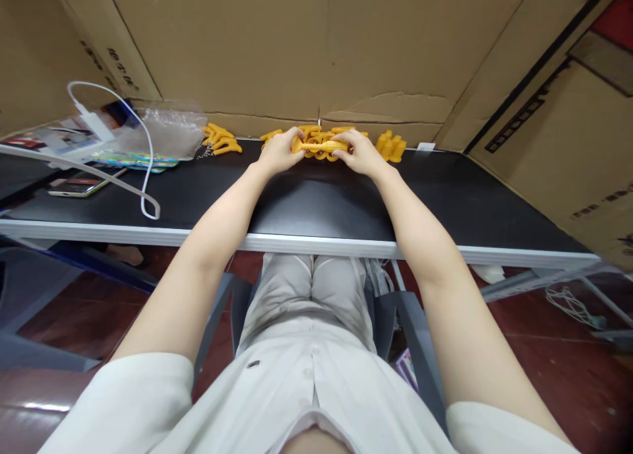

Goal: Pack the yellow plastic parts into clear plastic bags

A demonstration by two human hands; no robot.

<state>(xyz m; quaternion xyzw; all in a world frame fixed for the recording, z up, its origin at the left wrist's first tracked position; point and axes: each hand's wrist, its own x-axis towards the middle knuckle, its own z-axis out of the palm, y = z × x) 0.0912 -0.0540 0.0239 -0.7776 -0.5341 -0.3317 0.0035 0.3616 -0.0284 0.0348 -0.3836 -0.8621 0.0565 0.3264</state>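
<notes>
Near the back of the black table (316,206), my left hand (279,153) grips the left end of a slim yellow plastic piece (321,146). My right hand (364,153) has its fingers closed on the same piece's right end, so it lies level between both hands. Its exact kind cannot be made out. More yellow plastic parts (311,130) lie just behind and under it, partly hidden by my hands. To the right stands a small group of yellow plastic pieces (390,146). Several yellow trigger-shaped parts (218,139) lie to the left, beside small dark springs (204,150).
Cardboard (316,51) walls the table's back and right side. At the left are a clear plastic bag (171,134), a phone (79,187) and a white charging cable (150,157). A small white object (426,146) sits at the back right. The table's metal edge (321,244) runs in front.
</notes>
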